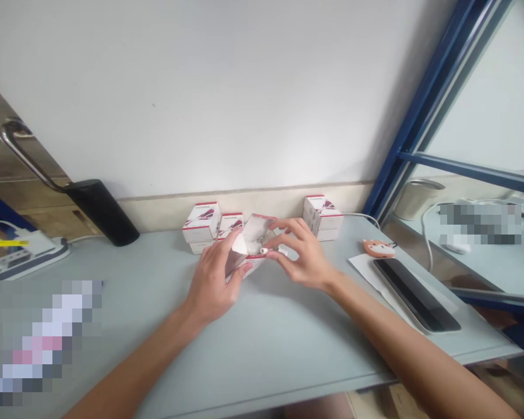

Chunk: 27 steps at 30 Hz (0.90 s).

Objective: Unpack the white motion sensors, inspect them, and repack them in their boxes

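Observation:
My left hand (218, 270) is closed around the left side of a small white cardboard box (254, 265) with red edging, its flaps standing open. Between the thumb and fingers of my right hand (299, 253) is a small white piece with a rounded end (264, 251), just above the box's opening. It looks like a cable end, but its exact kind is too small to tell. What lies deeper inside the box is mostly hidden by the flaps and my fingers.
Behind my left hand stand white-and-red boxes (201, 224); more are stacked (324, 218) at the right by the wall. A phone (417, 294) lies on paper at right, near an orange animal-shaped item (379, 248). A black roller (101, 212) and power strip (30, 256) are left.

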Each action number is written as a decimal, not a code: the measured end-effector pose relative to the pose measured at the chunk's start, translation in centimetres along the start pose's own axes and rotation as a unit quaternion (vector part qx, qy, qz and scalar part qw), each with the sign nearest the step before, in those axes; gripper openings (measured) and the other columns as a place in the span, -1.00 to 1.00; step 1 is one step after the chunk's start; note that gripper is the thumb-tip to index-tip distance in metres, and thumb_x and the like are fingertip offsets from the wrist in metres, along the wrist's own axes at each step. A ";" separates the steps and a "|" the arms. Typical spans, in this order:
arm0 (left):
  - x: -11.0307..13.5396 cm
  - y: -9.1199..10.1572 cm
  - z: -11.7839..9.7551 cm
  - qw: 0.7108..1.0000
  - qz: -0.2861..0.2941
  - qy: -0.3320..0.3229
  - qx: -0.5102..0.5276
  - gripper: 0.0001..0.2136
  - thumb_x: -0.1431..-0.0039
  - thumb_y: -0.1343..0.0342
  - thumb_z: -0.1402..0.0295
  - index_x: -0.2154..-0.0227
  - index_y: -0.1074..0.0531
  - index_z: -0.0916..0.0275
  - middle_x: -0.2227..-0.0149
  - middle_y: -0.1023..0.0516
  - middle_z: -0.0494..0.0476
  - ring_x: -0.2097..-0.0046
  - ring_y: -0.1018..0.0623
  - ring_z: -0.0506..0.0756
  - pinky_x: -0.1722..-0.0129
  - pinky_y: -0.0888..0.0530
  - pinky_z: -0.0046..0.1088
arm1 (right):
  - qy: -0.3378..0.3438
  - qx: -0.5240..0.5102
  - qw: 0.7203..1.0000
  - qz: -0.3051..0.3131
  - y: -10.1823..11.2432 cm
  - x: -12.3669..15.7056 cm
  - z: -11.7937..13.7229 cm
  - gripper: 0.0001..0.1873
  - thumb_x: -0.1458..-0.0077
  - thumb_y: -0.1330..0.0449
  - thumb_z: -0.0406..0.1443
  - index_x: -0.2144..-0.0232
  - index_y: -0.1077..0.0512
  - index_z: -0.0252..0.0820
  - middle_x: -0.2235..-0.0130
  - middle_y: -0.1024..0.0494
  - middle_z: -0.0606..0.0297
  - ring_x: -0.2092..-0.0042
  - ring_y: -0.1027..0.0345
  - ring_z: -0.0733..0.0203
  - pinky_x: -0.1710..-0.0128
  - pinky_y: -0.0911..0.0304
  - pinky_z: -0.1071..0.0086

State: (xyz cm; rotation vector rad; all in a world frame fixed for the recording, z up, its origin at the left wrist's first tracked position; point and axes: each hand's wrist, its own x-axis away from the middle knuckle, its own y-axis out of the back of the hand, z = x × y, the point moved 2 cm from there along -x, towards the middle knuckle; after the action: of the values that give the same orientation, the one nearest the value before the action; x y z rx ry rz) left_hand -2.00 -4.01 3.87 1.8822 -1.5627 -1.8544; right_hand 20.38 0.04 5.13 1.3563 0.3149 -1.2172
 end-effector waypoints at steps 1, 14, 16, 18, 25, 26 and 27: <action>0.0 0.0 0.0 1.000 0.001 0.003 0.000 -0.41 -0.41 -0.09 0.31 -0.42 -0.07 0.06 -0.35 -0.41 0.30 -0.26 -0.50 0.28 -0.19 -0.46 -0.09 | 0.002 -0.004 1.000 -0.013 0.0 0.0 -0.1 -0.89 -0.36 -0.22 -0.24 0.15 -0.56 -0.04 -0.09 -0.55 0.15 -0.03 -0.41 0.03 -0.04 -0.37 0.09; -0.3 -0.1 0.2 0.998 0.020 0.055 0.003 -0.36 -0.36 -0.15 0.27 -0.43 -0.08 0.04 -0.23 -0.50 0.30 -0.24 -0.52 0.30 -0.25 -0.44 -0.02 | -0.316 0.164 0.916 0.183 -0.7 1.7 -6.3 -0.85 -0.33 -0.17 -0.34 0.19 -0.57 -0.15 0.10 -0.64 0.07 0.12 -0.53 -0.01 0.20 -0.25 0.24; -0.3 -0.3 0.4 0.997 0.039 0.068 0.006 -0.33 -0.35 -0.15 0.28 -0.45 -0.05 0.05 -0.31 -0.44 0.31 -0.31 -0.46 0.31 -0.27 -0.43 -0.02 | -0.299 0.157 0.926 0.168 -0.8 1.7 -5.8 -0.85 -0.28 -0.20 -0.37 0.14 -0.56 -0.15 0.07 -0.61 0.08 0.09 -0.52 -0.01 0.17 -0.27 0.25; -0.2 -0.5 0.6 0.995 0.068 0.072 0.013 -0.28 -0.35 -0.15 0.29 -0.48 0.03 0.07 -0.40 -0.33 0.32 -0.37 -0.41 0.31 -0.27 -0.44 -0.07 | -0.258 0.130 0.953 0.095 -0.5 1.2 -4.7 -0.82 -0.27 -0.17 -0.39 0.12 -0.54 -0.16 0.06 -0.57 0.11 0.08 -0.49 0.03 0.14 -0.29 0.25; 0.2 -1.1 1.2 0.996 0.049 -0.053 -0.058 -0.25 -0.35 -0.18 0.35 -0.49 0.05 0.03 -0.28 -0.48 0.28 -0.21 -0.57 0.25 -0.08 -0.57 -0.25 | -0.212 -0.048 0.976 0.020 -0.7 -0.1 -0.6 -0.73 -0.37 -0.13 -0.21 0.10 -0.64 -0.08 0.23 -0.41 0.24 0.15 -0.40 0.13 0.04 -0.32 0.23; 0.3 -1.1 1.1 0.991 0.021 -0.100 -0.081 -0.25 -0.32 -0.20 0.40 -0.48 0.01 0.02 -0.21 -0.53 0.28 -0.14 -0.61 0.25 -0.04 -0.58 -0.25 | -0.246 -0.066 0.967 0.029 -0.9 -0.1 -0.5 -0.71 -0.37 -0.13 -0.20 0.10 -0.65 -0.07 0.24 -0.40 0.24 0.17 -0.39 0.13 0.04 -0.32 0.21; 0.3 -1.1 1.0 0.983 -0.002 -0.149 -0.104 -0.25 -0.30 -0.21 0.46 -0.46 -0.04 0.01 -0.16 -0.57 0.28 -0.09 -0.63 0.25 0.00 -0.58 -0.24 | -0.277 -0.092 0.955 0.039 -1.1 -0.1 -0.6 -0.70 -0.36 -0.13 -0.20 0.08 -0.66 -0.06 0.24 -0.41 0.24 0.18 -0.38 0.13 0.04 -0.31 0.21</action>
State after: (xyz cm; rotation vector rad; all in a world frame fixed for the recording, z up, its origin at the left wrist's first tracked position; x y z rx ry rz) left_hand -2.26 -3.11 2.70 1.5809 -1.3665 -2.2859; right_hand 19.76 0.82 4.41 0.8131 -0.0255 -1.4067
